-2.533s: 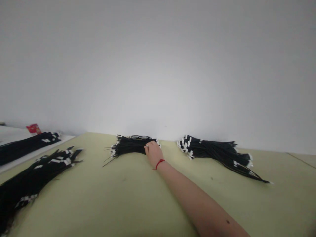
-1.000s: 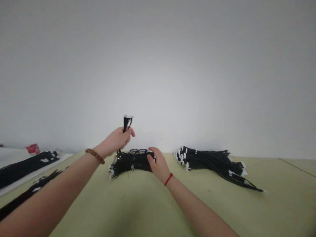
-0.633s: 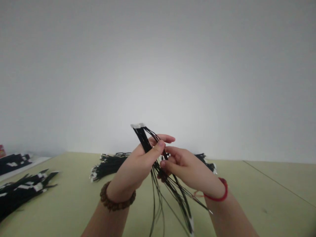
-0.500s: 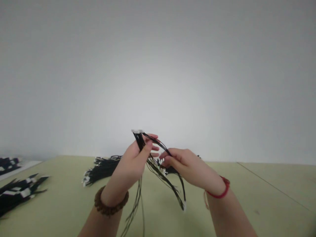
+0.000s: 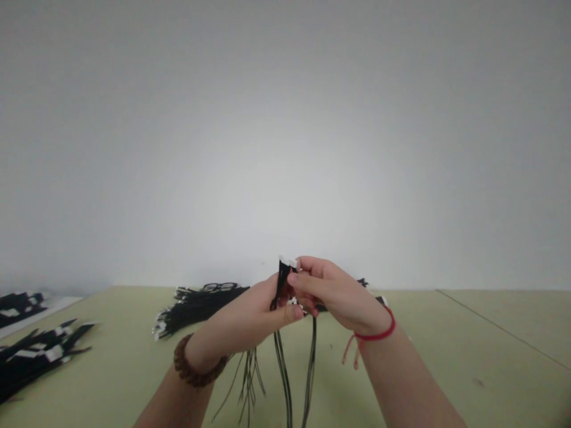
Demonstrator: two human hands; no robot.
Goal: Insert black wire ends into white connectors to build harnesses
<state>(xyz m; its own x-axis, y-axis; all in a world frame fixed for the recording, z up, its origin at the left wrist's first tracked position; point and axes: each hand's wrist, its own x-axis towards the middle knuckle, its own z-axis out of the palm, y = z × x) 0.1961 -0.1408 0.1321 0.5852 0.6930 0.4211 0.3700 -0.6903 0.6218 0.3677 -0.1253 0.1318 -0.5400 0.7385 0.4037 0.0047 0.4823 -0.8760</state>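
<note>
A bunch of thin black cables (image 5: 282, 279) with white connectors at the top is held up in front of me. My left hand (image 5: 263, 312) is closed round the cables from the left, its thumb across the front. My right hand (image 5: 323, 288) pinches the bunch just under the white connectors, thumb and fingers closed. Lower down, the cables hang in separate strands below both hands. Part of the bunch is hidden behind my fingers.
On the pale green table (image 5: 151, 380), a pile of black cables (image 5: 196, 309) with white ends lies behind my left forearm. More black-and-white bundles (image 5: 40, 356) lie at the far left. Glasses (image 5: 220, 286) rest near the wall (image 5: 285, 148).
My right hand has moved up and left to the connector end. My left hand has moved slightly right and lower. Cables that stretched between the hands now hang down.
</note>
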